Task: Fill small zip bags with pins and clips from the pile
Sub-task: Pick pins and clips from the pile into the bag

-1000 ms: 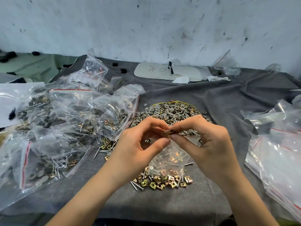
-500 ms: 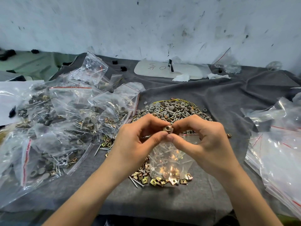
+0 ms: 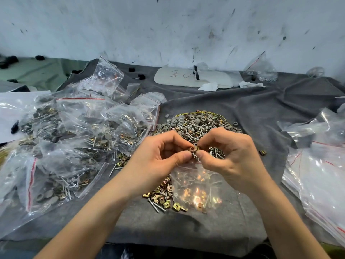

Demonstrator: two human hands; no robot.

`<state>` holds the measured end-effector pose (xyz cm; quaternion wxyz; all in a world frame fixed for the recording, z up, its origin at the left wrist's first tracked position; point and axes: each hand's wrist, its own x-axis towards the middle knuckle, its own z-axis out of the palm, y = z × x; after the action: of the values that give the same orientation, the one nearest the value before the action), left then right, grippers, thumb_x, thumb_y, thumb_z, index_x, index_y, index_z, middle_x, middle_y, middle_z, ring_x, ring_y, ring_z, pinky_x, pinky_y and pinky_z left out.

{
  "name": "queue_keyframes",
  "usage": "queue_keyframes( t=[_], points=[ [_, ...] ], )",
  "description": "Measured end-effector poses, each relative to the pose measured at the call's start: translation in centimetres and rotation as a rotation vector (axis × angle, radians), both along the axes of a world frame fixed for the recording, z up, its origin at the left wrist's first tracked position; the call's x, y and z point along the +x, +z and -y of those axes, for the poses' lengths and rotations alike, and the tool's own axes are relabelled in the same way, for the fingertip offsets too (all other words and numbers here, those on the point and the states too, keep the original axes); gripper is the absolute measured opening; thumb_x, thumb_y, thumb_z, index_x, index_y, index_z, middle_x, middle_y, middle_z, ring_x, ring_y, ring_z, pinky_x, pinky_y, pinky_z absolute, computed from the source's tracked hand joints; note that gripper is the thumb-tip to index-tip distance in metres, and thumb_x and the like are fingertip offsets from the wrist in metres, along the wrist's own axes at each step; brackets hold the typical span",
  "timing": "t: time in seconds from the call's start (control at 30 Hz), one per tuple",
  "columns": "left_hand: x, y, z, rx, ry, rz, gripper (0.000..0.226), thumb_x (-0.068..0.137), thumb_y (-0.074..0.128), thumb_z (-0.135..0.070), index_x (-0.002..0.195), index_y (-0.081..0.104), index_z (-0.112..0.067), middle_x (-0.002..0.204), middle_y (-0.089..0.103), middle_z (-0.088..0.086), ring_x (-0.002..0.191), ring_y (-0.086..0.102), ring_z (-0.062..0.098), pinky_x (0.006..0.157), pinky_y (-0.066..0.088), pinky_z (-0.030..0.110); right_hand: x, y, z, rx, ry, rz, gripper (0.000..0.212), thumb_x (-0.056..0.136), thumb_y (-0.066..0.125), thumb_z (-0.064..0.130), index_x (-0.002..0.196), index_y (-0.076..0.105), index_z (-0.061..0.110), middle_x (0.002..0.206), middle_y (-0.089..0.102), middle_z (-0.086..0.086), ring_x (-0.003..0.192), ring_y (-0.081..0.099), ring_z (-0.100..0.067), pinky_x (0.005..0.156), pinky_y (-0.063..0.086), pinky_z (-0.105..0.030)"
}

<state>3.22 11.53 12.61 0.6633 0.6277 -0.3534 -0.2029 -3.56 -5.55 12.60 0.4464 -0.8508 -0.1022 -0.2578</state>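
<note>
A small clear zip bag point(image 3: 197, 186) hangs between my hands, with pins and brass clips inside it. My left hand point(image 3: 158, 161) and my right hand point(image 3: 229, 156) both pinch the bag's top edge, thumbs almost touching. A brass clip point(image 3: 193, 148) sits at the bag's mouth between my fingertips. Behind my hands lies the pile of pins and grey caps point(image 3: 196, 124) on the grey cloth point(image 3: 261, 113). Loose brass clips and pins point(image 3: 164, 199) lie under and left of the bag.
Several filled zip bags point(image 3: 74, 139) are heaped on the left. A stack of empty zip bags point(image 3: 321, 165) lies on the right. A white board point(image 3: 192, 79), tissues and a further bag point(image 3: 261, 70) sit at the back by the wall. One stray clip point(image 3: 262, 152) lies right of my hands.
Both hands have lifted slightly with the bag and stayed together at its mouth. The brass clip now shows more clearly between my fingertips.
</note>
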Motion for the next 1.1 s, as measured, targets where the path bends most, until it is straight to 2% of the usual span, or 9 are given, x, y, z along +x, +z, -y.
queue_keyframes(
  t=[0.13, 0.3, 0.43, 0.57, 0.63, 0.77, 0.93, 1.03, 1.1],
  points=[
    [0.4, 0.1, -0.3, 0.018, -0.076, -0.076, 0.016, 0.074, 0.066, -0.012, 0.089, 0.063, -0.007, 0.082, 0.073, 0.001, 0.077, 0.07, 0.009, 0.071, 0.053, 0.018, 0.0, 0.2, 0.5, 0.116, 0.147, -0.111, 0.009, 0.073, 0.068, 0.028, 0.073, 0.063, 0.021, 0.069, 0.062, 0.011, 0.064, 0.056, -0.001, 0.06, 0.042, -0.012],
    [0.6, 0.0, -0.5, 0.038, -0.105, -0.105, 0.017, 0.075, 0.065, -0.01, 0.091, 0.063, -0.006, 0.081, 0.074, 0.003, 0.077, 0.071, 0.012, 0.071, 0.054, 0.019, 0.1, 0.3, 1.2, 0.165, 0.253, -0.188, 0.007, 0.075, 0.071, 0.011, 0.073, 0.065, 0.014, 0.066, 0.062, 0.011, 0.061, 0.054, 0.002, 0.059, 0.039, -0.009],
    [0.5, 0.0, -0.5, 0.054, -0.13, -0.102, 0.019, 0.077, 0.063, -0.008, 0.095, 0.062, -0.001, 0.083, 0.074, 0.006, 0.079, 0.072, 0.013, 0.071, 0.054, 0.018, 0.3, 0.1, 1.5, 0.208, 0.308, -0.222, 0.008, 0.074, 0.071, 0.009, 0.07, 0.064, 0.012, 0.066, 0.061, 0.004, 0.061, 0.052, 0.001, 0.058, 0.039, -0.01],
    [0.6, 0.4, -0.7, 0.058, -0.146, -0.088, 0.019, 0.078, 0.063, -0.008, 0.096, 0.062, -0.003, 0.082, 0.074, 0.004, 0.08, 0.072, 0.012, 0.07, 0.054, 0.017, 0.5, 0.2, 2.4, 0.326, 0.307, -0.231, 0.011, 0.069, 0.069, 0.025, 0.075, 0.068, 0.016, 0.071, 0.061, -0.015, 0.067, 0.053, -0.021, 0.059, 0.038, -0.03],
    [0.8, 0.5, -1.1, 0.069, -0.116, -0.075, 0.017, 0.078, 0.063, -0.01, 0.094, 0.063, -0.007, 0.08, 0.074, 0.001, 0.079, 0.072, 0.009, 0.068, 0.054, 0.016, 0.3, 0.4, 3.4, 0.371, 0.241, -0.202, 0.008, 0.067, 0.067, 0.027, 0.073, 0.07, 0.022, 0.074, 0.062, -0.012, 0.071, 0.055, -0.027, 0.061, 0.039, -0.034],
    [0.8, 0.2, -1.0, 0.127, -0.036, 0.101, 0.016, 0.08, 0.063, -0.019, 0.095, 0.066, -0.014, 0.086, 0.075, 0.001, 0.083, 0.072, 0.011, 0.074, 0.056, 0.021, -0.1, 0.4, 3.3, 0.333, 0.295, -0.242, 0.009, 0.069, 0.066, 0.027, 0.074, 0.068, 0.019, 0.069, 0.062, 0.006, 0.065, 0.054, -0.005, 0.058, 0.042, -0.013],
    [0.3, -0.2, -0.6, 0.167, 0.073, 0.499, 0.012, 0.088, 0.067, -0.026, 0.099, 0.066, -0.021, 0.089, 0.073, -0.008, 0.084, 0.071, 0.006, 0.076, 0.058, 0.031, -0.4, 0.2, 2.4, 0.185, 0.238, -0.293, 0.015, 0.072, 0.066, 0.033, 0.073, 0.068, 0.018, 0.067, 0.057, 0.001, 0.062, 0.048, -0.007, 0.058, 0.036, -0.018],
    [0.2, -0.1, -0.8, 0.128, 0.086, 0.65, 0.018, 0.09, 0.059, -0.027, 0.107, 0.062, -0.026, 0.09, 0.072, -0.011, 0.084, 0.07, 0.001, 0.073, 0.057, 0.021, -0.5, 0.2, 2.3, 0.081, 0.162, -0.317, 0.016, 0.078, 0.064, 0.027, 0.062, 0.069, 0.026, 0.069, 0.055, 0.002, 0.066, 0.049, -0.013, 0.06, 0.036, -0.026],
    [0.0, -0.2, -0.7, 0.107, 0.093, 0.701, 0.02, 0.091, 0.057, -0.024, 0.11, 0.059, -0.027, 0.093, 0.071, -0.011, 0.085, 0.07, -0.001, 0.073, 0.056, 0.019, -0.5, 0.3, 2.1, 0.022, 0.125, -0.318, 0.016, 0.078, 0.064, 0.026, 0.063, 0.069, 0.022, 0.069, 0.054, 0.003, 0.066, 0.05, -0.013, 0.06, 0.038, -0.026]
  ],
)
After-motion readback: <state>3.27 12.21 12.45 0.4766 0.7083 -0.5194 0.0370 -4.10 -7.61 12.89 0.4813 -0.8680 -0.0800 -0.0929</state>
